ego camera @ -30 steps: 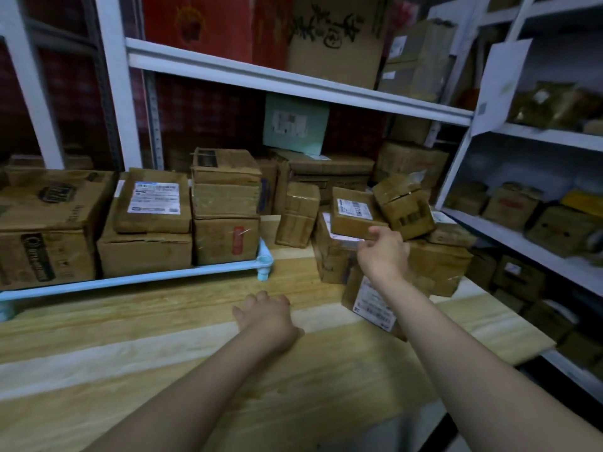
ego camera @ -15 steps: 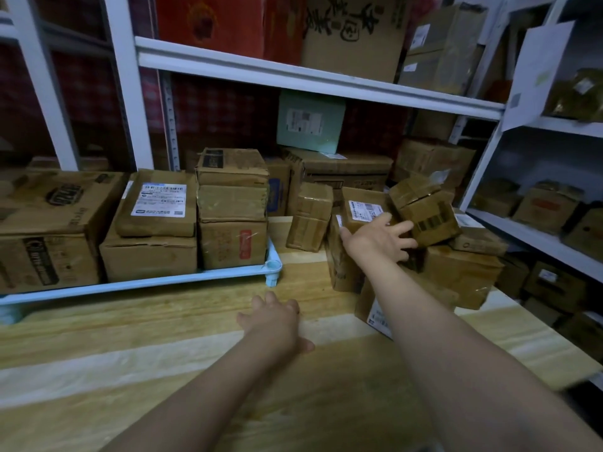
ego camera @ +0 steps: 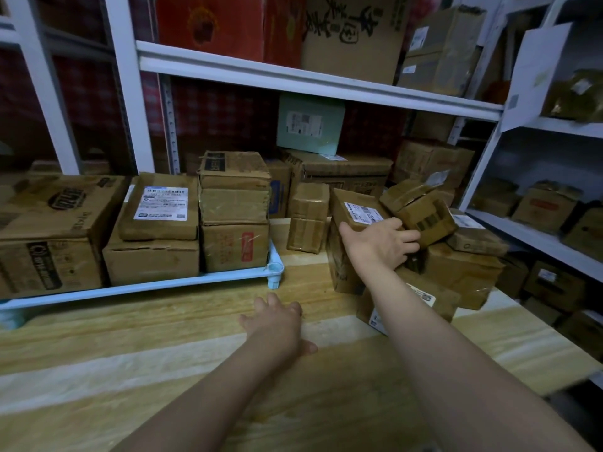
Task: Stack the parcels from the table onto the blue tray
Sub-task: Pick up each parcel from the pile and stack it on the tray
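Note:
The blue tray (ego camera: 163, 284) stands at the left on the wooden table (ego camera: 163, 347) and carries several brown parcels, among them a labelled box (ego camera: 160, 207) and a three-high stack (ego camera: 233, 210). A pile of parcels lies loose at the right. My right hand (ego camera: 381, 244) reaches into that pile, fingers spread, and lies on the near edge of a white-labelled parcel (ego camera: 357, 207), thumb at its left. A tilted box (ego camera: 422, 212) sits just beyond the fingertips. My left hand (ego camera: 277, 324) rests palm down on the table, holding nothing.
A small upright box (ego camera: 308, 216) stands between tray and pile. A flat labelled parcel (ego camera: 424, 300) lies under my right forearm. White shelving (ego camera: 293, 76) full of cartons runs behind and along the right. The table's edge drops off at the right.
My right hand has gone from closed to spread fingers and moved forward onto the labelled parcel. The left hand has stayed flat on the table. The view has shifted slightly.

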`<state>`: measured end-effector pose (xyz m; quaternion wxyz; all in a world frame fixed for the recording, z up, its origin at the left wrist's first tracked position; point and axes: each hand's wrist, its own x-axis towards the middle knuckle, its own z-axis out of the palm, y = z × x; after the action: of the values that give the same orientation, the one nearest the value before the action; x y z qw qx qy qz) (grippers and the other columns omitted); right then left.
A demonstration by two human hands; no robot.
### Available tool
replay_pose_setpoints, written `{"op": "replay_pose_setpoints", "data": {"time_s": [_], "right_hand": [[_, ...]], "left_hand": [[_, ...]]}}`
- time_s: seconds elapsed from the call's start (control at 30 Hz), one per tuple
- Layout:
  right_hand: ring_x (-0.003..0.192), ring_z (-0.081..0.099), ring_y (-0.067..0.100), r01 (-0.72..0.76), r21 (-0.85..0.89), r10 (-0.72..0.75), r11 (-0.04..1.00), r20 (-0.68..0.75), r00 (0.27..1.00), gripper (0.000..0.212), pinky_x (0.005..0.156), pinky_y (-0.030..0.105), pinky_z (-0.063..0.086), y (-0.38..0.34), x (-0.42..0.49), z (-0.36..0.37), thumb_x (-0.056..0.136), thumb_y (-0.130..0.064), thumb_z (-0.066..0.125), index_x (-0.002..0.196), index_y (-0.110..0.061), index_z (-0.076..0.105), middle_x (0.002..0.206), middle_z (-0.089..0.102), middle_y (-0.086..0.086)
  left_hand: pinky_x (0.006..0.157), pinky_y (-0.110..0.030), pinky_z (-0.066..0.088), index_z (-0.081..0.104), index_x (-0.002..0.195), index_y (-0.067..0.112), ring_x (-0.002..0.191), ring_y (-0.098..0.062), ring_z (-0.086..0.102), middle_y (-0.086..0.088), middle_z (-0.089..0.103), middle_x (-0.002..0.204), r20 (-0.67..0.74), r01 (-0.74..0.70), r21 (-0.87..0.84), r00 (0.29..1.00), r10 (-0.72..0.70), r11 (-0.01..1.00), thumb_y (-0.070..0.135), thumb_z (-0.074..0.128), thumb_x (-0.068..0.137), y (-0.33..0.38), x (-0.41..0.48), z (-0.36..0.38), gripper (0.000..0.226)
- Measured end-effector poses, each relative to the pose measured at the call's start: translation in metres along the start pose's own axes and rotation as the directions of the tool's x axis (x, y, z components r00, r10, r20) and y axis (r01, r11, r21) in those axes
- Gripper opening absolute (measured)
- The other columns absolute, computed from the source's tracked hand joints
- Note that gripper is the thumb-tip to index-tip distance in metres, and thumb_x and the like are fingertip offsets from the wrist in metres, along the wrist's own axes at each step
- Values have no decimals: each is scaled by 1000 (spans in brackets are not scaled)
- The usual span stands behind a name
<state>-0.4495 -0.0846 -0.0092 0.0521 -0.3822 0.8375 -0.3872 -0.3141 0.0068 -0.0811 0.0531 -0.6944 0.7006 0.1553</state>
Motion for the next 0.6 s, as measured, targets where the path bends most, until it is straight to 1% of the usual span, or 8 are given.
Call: {"op": "replay_pose_setpoints", "data": {"time_s": [0.13,0.27,0.4,0.43,0.47,0.5,0.53,0.6], "right_hand": [[125,35,41,9,57,-9,998,-1,1000,95,95,44,44,12,-20,-13,68,-66,76,131,-3,41,142,29,25],[124,36,40,-12,190,6,982,30,1000,84,87,41,43,24,-40,-33,69,-66,75,125,-11,46,139,32,22],[125,38,38,14,335,-22,942,21,1000,77,99,41,41,39,-56,-46,68,-64,76,122,-18,45,138,32,16],[125,39,36,34,379,-46,925,25,999,75,101,41,42,44,-59,-48,68,-64,77,119,-21,44,138,31,13],[125,40,34,56,421,-77,905,33,996,71,103,42,43,50,-62,-49,67,-64,77,116,-24,42,138,30,10],[124,42,32,83,456,-114,886,41,993,68,103,44,44,55,-65,-51,68,-63,77,113,-28,40,137,29,7],[123,44,30,115,485,-155,867,45,987,66,103,43,45,61,-68,-51,68,-61,78,111,-30,38,136,28,5],[122,46,27,188,537,-242,822,31,970,63,103,41,46,70,-75,-50,70,-54,80,109,-31,37,131,26,0]], "left_hand": [[109,-59,29,35,145,35,138,-35,22,-11,25,149,-9,-3,0,1000,3,1000,63,64,79,-1,0,2,77],[110,-57,28,35,145,37,138,-35,24,-12,25,151,-67,-39,28,997,41,999,67,57,82,-5,-7,8,73],[114,-52,24,34,146,38,141,-32,25,-9,26,155,-124,-123,-10,985,121,992,69,50,84,-17,-16,15,71],[114,-50,26,36,145,37,140,-30,28,-7,31,154,-137,-145,-84,982,133,986,68,51,84,-20,-17,16,70],[113,-47,31,41,142,36,137,-27,36,-5,39,151,-162,-166,-225,978,132,960,66,54,83,-24,-18,14,68],[108,-44,39,46,139,33,130,-23,46,-2,49,144,-190,-173,-417,977,100,893,61,58,84,-28,-18,12,63],[103,-41,45,50,136,30,121,-20,55,0,57,136,-226,-185,-591,972,60,785,55,60,86,-31,-21,9,56],[96,-35,49,55,131,25,112,-18,61,1,62,128,-332,-233,-766,941,-59,599,46,58,92,-38,-25,-2,45]]}}
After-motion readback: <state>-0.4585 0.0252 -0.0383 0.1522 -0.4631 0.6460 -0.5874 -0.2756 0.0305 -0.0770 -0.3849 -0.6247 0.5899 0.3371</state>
